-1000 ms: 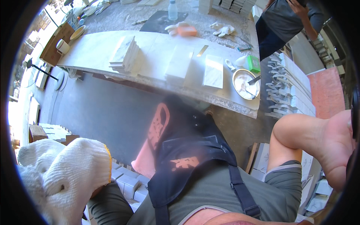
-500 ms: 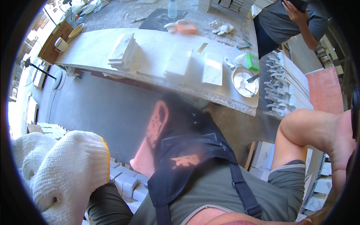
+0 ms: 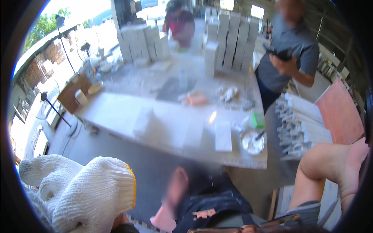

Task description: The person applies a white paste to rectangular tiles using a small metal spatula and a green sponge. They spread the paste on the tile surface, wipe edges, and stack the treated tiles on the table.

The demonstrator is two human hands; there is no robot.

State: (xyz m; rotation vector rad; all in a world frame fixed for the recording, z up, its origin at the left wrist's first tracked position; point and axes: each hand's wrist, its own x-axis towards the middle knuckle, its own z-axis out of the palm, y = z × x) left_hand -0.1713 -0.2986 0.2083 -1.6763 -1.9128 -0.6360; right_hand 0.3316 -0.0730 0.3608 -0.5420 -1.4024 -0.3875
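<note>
My left hand (image 3: 91, 190) is raised at the lower left in a white knitted glove with a yellow-edged cuff. Its glove fingers point toward the left rim and overlap, so I cannot make out whether they grip anything. On the right, my bare right hand (image 3: 354, 165) is lifted at the picture's edge with the arm bent. Its fingers are cut off by the dark rim. Both hands are well apart from the bench (image 3: 112, 106). White slabs (image 3: 223, 136) lie on it, beside a round metal pan (image 3: 252, 143) of white material with a dark-handled tool in it.
Behind the pan are a green box (image 3: 257, 120), an orange block (image 3: 197, 98) and white gloves (image 3: 228, 93). Tall white stacks (image 3: 233, 40) stand farther back. One person (image 3: 291, 50) at right holds a dark device; another (image 3: 179, 23) is at the far side. A fan (image 3: 58, 110) stands left.
The view has tilted upward, so the bench sits lower and the far stacks and second person have come into sight. Both my hands stay raised, appearing slightly lower in the picture.
</note>
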